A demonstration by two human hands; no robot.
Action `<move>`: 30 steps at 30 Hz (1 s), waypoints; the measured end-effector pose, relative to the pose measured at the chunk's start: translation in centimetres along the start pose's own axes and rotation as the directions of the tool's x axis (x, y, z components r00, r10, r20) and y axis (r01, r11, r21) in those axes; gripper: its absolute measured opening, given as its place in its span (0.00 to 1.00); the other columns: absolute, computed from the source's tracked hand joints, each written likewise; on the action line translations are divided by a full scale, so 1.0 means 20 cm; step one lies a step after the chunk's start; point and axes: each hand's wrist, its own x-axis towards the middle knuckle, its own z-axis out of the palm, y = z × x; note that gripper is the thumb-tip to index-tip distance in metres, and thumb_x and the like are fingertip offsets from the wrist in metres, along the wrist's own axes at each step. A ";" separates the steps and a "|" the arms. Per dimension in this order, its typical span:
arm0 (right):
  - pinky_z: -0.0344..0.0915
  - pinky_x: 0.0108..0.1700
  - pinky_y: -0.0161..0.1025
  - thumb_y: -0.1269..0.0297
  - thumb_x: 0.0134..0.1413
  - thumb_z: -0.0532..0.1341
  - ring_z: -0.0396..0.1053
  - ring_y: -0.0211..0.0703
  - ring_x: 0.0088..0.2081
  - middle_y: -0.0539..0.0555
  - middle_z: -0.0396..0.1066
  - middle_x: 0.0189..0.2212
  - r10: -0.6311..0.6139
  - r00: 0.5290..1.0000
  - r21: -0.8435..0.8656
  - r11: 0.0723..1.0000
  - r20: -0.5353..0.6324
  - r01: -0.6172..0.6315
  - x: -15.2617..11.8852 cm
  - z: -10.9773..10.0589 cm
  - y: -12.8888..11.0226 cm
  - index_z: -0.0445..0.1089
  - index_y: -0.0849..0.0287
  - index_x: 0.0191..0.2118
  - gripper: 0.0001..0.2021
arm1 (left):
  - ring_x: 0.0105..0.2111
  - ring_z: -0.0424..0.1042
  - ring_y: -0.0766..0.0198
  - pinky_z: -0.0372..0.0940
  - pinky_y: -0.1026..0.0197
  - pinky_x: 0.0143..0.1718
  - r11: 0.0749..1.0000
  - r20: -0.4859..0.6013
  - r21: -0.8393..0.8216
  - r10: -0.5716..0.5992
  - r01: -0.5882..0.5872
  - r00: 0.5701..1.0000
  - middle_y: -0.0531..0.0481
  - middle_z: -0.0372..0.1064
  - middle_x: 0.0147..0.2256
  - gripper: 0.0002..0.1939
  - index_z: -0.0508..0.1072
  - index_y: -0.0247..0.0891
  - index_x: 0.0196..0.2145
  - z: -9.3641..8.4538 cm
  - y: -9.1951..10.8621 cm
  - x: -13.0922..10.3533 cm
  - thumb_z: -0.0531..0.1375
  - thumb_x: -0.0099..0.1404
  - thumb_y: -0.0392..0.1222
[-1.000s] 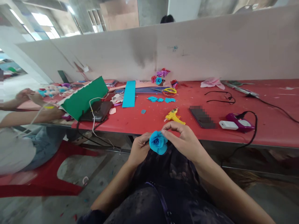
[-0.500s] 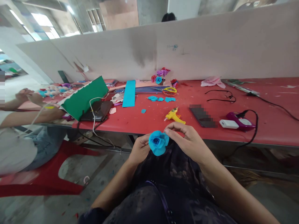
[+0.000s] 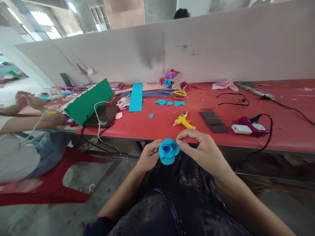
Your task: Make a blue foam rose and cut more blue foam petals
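A blue paper flower (image 3: 167, 151) with a tightly rolled centre is held over my lap, in front of the table edge. My left hand (image 3: 149, 156) is closed on it from behind and the left; the flower hides its fingertips. My right hand (image 3: 197, 144) pinches the edge of an outer petal at the flower's upper right between thumb and forefinger. On the table just beyond lies a yellow glue gun (image 3: 184, 121). Farther back are several loose blue petals (image 3: 164, 103), with one single petal (image 3: 151, 115) nearer me.
Scissors (image 3: 178, 93), a blue paper strip (image 3: 136, 97) and finished paper flowers (image 3: 169, 78) lie toward the back. A phone (image 3: 213, 120), eyeglasses (image 3: 233, 99) and a purple power socket (image 3: 254, 126) with a cable are on the right. A green board (image 3: 90, 102) separates a co-worker (image 3: 29, 131) at left.
The flower has shifted slightly right and turned a little in my hands. My right hand has moved slightly right with it, still pinching the petal edge.
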 end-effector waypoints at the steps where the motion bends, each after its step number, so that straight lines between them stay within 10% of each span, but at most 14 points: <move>1: 0.64 0.40 0.39 0.65 0.52 0.61 0.70 0.42 0.35 0.50 0.74 0.30 0.000 1.000 0.005 1.000 -0.006 0.000 0.00 -0.01 -0.01 0.71 0.57 0.30 0.04 | 0.29 0.66 0.64 0.62 0.61 0.34 1.000 0.004 -0.012 -0.003 0.003 1.000 0.48 0.69 0.28 0.14 0.77 0.35 0.27 0.00 0.00 0.00 0.63 0.60 0.50; 11: 0.64 0.36 0.36 0.66 0.54 0.60 0.69 0.39 0.32 0.50 0.73 0.28 -0.062 0.989 0.028 0.998 0.132 0.059 0.04 0.00 -0.06 0.71 0.57 0.28 0.06 | 0.31 0.69 0.63 0.65 0.60 0.37 1.000 0.141 -0.015 0.016 -0.014 0.990 0.46 0.73 0.30 0.14 0.77 0.35 0.28 -0.01 -0.01 -0.02 0.60 0.62 0.48; 23: 0.63 0.35 0.37 0.63 0.56 0.59 0.68 0.41 0.31 0.49 0.72 0.27 -0.016 0.996 0.023 1.000 0.092 0.014 0.01 -0.01 -0.03 0.71 0.57 0.29 0.08 | 0.37 0.72 0.58 0.67 0.57 0.41 0.984 0.036 -0.168 -0.055 0.060 0.998 0.44 0.76 0.39 0.17 0.78 0.39 0.40 0.00 -0.06 -0.02 0.62 0.60 0.54; 30: 0.63 0.36 0.36 0.63 0.57 0.59 0.68 0.40 0.33 0.50 0.71 0.28 -0.026 0.998 0.067 0.997 0.053 0.023 0.00 0.01 -0.02 0.70 0.58 0.31 0.07 | 0.30 0.68 0.64 0.65 0.59 0.38 0.963 -0.034 -0.246 -0.121 0.109 0.992 0.48 0.71 0.28 0.13 0.76 0.36 0.30 0.03 -0.10 -0.03 0.62 0.60 0.49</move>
